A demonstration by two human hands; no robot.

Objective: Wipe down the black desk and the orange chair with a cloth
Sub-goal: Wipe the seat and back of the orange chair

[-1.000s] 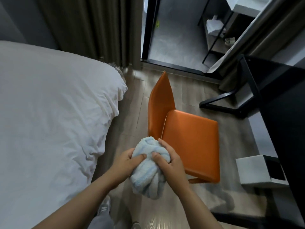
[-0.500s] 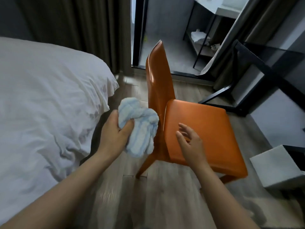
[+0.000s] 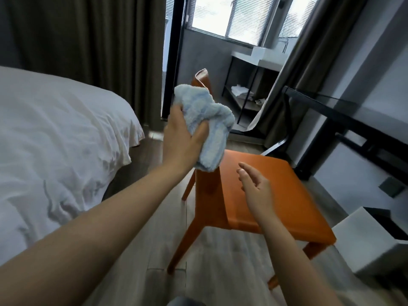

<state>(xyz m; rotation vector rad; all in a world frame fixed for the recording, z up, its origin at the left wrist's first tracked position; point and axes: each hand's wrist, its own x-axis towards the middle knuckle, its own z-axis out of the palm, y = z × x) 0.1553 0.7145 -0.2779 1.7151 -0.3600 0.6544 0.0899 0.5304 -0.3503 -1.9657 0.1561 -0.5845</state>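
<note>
An orange chair point(image 3: 271, 195) stands on the wood floor in the middle of the view, its backrest toward the left. My left hand point(image 3: 182, 140) grips a bunched pale blue cloth point(image 3: 209, 127) held up against the backrest, hiding most of it; only the backrest's top edge shows above the cloth. My right hand point(image 3: 256, 191) hovers over the seat with fingers straight and apart, holding nothing. The black desk point(image 3: 344, 120) runs along the right wall, its dark top and frame seen at an angle.
A bed with white bedding point(image 3: 55, 151) fills the left side, close to the chair. Dark curtains point(image 3: 88, 40) hang behind it. A white box point(image 3: 373, 241) sits on the floor at the lower right. A metal shelf unit point(image 3: 247, 93) stands beyond the open doorway.
The view rose. My left hand lifted the cloth higher along the chair's backrest. My right hand, which let go of the cloth a second ago, stays open over the seat.
</note>
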